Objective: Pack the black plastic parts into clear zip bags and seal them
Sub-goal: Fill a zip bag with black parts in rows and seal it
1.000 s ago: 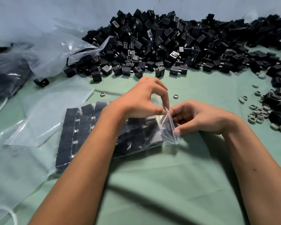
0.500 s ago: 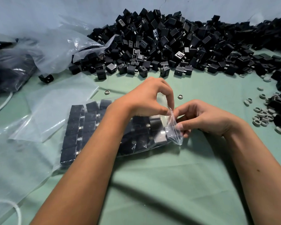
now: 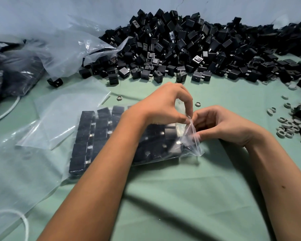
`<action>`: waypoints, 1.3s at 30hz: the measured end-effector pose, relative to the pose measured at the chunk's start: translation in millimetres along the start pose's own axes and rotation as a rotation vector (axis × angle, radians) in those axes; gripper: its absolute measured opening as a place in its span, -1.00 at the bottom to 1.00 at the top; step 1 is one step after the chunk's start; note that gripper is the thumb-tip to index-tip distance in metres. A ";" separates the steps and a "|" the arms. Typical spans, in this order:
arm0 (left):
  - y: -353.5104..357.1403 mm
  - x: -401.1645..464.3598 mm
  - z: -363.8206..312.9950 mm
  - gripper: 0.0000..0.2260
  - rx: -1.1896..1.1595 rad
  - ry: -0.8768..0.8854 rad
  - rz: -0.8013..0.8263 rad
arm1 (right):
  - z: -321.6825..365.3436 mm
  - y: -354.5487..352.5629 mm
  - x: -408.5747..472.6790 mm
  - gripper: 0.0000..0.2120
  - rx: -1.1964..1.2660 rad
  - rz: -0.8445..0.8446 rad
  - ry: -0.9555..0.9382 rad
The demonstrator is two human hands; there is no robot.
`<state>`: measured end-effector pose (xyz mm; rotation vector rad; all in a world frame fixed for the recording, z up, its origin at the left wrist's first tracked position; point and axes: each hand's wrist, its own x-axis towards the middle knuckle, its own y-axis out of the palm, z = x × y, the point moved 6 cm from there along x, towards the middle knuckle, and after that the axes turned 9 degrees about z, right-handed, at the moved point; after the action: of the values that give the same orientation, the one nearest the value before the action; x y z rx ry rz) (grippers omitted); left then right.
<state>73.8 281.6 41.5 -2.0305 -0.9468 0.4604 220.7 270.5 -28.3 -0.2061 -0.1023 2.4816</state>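
Filled zip bag [image 3: 101, 136] lies flat on the green surface [image 3: 163, 197], centre-left, packed with rows of black parts [image 3: 84, 134]. Loading looks done for this bag; sealing is the step in hand.

Left hand [image 3: 163, 108] reaches across the bag, thumb and forefinger pinching the mouth edge at its right end. Right hand [image 3: 224, 126] has curled fingers gripping the same clear plastic mouth [image 3: 191, 134] from the other side, thumb against the film. Mouth is puckered and lifted off the surface, so the zip is probably not closed along its full length (can't see the track itself, too clear and crumpled).

Left to do, judging by the scene: finish this seal, then a lot more. Big loose pile of black parts [image 3: 189, 46] runs across the back and right of the surface. Empty clear bags [image 3: 63, 115] sit just left of the filled one. Further left, large plastic sacks [image 3: 16, 66] with dark contents, unclear what. Small grey rings [image 3: 285, 126] scattered at right, one [image 3: 197, 104] near the hands.

Overall: early-to-mid, one bag nearly finished.
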 end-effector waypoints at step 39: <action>64.0 -61.1 17.7 -0.42 0.375 -0.625 -0.252 | 7.2 12.1 -5.9 -0.73 -0.277 0.064 0.174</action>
<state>52.6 220.6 -21.6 -1.4186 -1.3445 1.0787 216.8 257.2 -22.0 -0.5487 -0.3712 2.4937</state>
